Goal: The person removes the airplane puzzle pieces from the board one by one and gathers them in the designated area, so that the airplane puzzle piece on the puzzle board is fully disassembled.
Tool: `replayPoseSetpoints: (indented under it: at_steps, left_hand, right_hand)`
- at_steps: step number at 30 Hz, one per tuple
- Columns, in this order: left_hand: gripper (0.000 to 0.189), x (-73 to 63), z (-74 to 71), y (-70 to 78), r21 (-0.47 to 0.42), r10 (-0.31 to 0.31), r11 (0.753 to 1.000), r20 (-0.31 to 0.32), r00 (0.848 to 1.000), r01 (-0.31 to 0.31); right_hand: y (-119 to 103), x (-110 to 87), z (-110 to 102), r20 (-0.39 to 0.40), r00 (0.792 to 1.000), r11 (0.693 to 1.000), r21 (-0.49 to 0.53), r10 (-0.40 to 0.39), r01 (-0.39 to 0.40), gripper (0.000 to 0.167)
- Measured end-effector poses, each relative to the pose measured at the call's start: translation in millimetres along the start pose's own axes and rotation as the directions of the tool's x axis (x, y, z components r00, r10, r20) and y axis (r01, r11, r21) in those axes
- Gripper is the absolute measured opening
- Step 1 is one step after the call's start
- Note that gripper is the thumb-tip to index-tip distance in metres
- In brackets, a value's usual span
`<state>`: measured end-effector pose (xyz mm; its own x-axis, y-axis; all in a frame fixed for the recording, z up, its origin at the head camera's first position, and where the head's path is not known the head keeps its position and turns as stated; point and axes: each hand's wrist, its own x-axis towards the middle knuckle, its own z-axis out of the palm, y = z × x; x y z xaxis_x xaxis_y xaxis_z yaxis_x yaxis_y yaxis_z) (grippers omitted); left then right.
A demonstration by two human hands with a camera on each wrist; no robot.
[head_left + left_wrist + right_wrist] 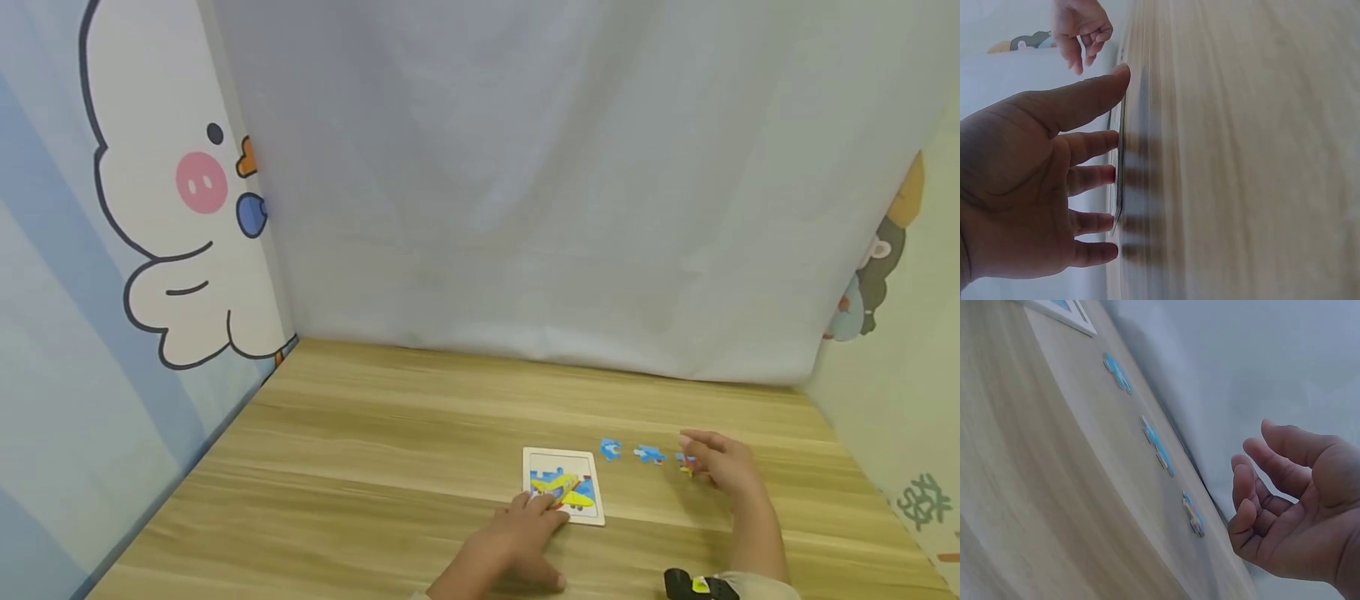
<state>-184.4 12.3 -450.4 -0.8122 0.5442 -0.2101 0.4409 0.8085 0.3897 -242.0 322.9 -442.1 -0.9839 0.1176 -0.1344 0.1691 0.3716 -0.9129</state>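
A small jigsaw puzzle board [561, 452] with a pale rim lies flat on the table, showing a yellow airplane on blue. My left hand [521, 537] rests its fairly straight fingertips [1105, 174] on the board's near-left part, hiding some of the picture. Right of the board, three loose blue puzzle pieces form a row: a left piece [611, 449], a middle piece [648, 454] and a right piece [683, 458]. Above the right piece [1192, 514] hovers my right hand [723, 463], its fingers loosely bent. Nothing shows between those fingers in the right wrist view.
The wood-grain table [360, 467] meets a grey-white curtain [540, 192] at its back edge. A wall panel with a cartoon bird [157, 125] borders the left side, and a pale patterned panel [900, 375] the right. A black wrist strap [678, 583] sits on my right wrist.
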Motion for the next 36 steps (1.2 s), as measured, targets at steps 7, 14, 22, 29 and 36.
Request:
replayPoseSetpoints:
  at_steps: [7,14,22,29,36]
  left_hand:
    - [0.074,-1.2,0.8,-2.5,0.008,-0.002,1.0,0.005,1.0,0.002]
    - [0.076,-2.7,-0.4,-1.1,-0.002,-0.032,0.999,0.017,0.999,0.032]
    - [0.08,-2.3,3.7,0.0,0.04,-0.017,0.999,-0.001,1.0,0.017]
    - [0.08,-0.8,7.4,-0.4,0.062,-0.009,0.998,-0.014,1.0,0.01]
    - [0.082,0.8,10.6,-0.4,0.068,0.001,0.998,-0.025,1.0,0.001]
  right_hand:
    - [0,-2.9,15,0.011,0.997,0.997,0.017,-0.072,0.072,0.054]
    - [-2,-3.0,33,0.08,0.992,0.994,0.055,-0.096,0.092,0.053]
    - [-7,-3.4,51,0.079,0.986,0.986,0.084,-0.149,0.142,0.046]
    - [-11,-5.2,62,0.115,0.978,0.981,0.109,-0.174,0.162,0.043]
    - [-11,-3.5,71,0.128,0.978,0.983,0.11,-0.162,0.148,0.04]
